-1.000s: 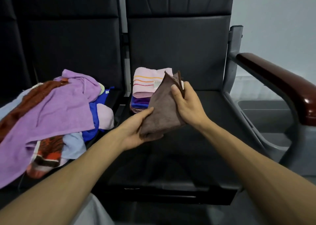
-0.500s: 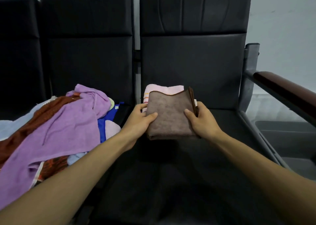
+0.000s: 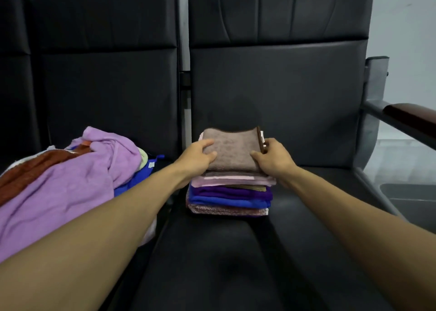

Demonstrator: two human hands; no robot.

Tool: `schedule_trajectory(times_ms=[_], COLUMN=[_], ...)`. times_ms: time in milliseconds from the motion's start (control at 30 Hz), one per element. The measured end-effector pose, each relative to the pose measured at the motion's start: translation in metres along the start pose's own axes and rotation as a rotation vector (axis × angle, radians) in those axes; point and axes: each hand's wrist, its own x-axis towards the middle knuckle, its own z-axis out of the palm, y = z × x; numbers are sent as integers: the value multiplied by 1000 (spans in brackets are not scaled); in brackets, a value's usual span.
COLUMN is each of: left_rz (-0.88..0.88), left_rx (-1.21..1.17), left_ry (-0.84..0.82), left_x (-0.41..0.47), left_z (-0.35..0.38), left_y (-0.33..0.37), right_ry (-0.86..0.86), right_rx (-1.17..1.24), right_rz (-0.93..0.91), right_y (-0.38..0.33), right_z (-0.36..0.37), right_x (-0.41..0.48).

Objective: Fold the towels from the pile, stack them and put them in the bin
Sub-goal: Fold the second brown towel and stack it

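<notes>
A folded brown towel [image 3: 232, 149] lies on top of a stack of folded towels [image 3: 230, 196] on the right-hand black seat [image 3: 236, 251]. My left hand [image 3: 197, 157] grips the brown towel's left edge, thumb on top. My right hand [image 3: 272, 157] grips its right edge. The stack shows pink, purple, blue and speckled reddish layers. A loose pile of towels [image 3: 61, 181] in lilac, rust brown and blue covers the left seat. No bin can be made out.
Black padded seat backs [image 3: 271, 86] rise behind both seats. A metal armrest with a dark wooden top [image 3: 410, 118] stands at the right. Beyond it, low down, lies a grey surface [image 3: 410, 199].
Both hands have carried the folded brown towel forward and down onto the stack, hiding the pink striped towel that was on top. The view has moved closer.
</notes>
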Motion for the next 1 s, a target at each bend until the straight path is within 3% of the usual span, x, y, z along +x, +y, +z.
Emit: schedule_trajectory(times_ms=[167, 333, 500, 667, 767, 867, 1000], left_rz=[19, 45, -27, -133, -92, -71, -96], left_rx=[-54, -78, -21, -122, -28, 238, 737], left_ry=[80, 148, 151, 194, 218, 314, 303], left_x=[-9, -48, -116, -175, -199, -219, -237], left_z=[2, -17, -47, -96, -121, -141, -162], left_y=[2, -10, -34, -47, -57, -81, -117], right_ry=[46, 289, 31, -252, -345, -426, -500], right_rx=[-70, -282, -253, -190, -237, -282, -307], right_rz=[-68, -330, -446, -361, -341, -324, -307], right_y=[-7, -23, -49, -79, -89, -97, -108], right_z=[-4, -5, 18, 51, 76, 102, 151], right_x=[-15, -57, -105, -146, -162, -171, -174])
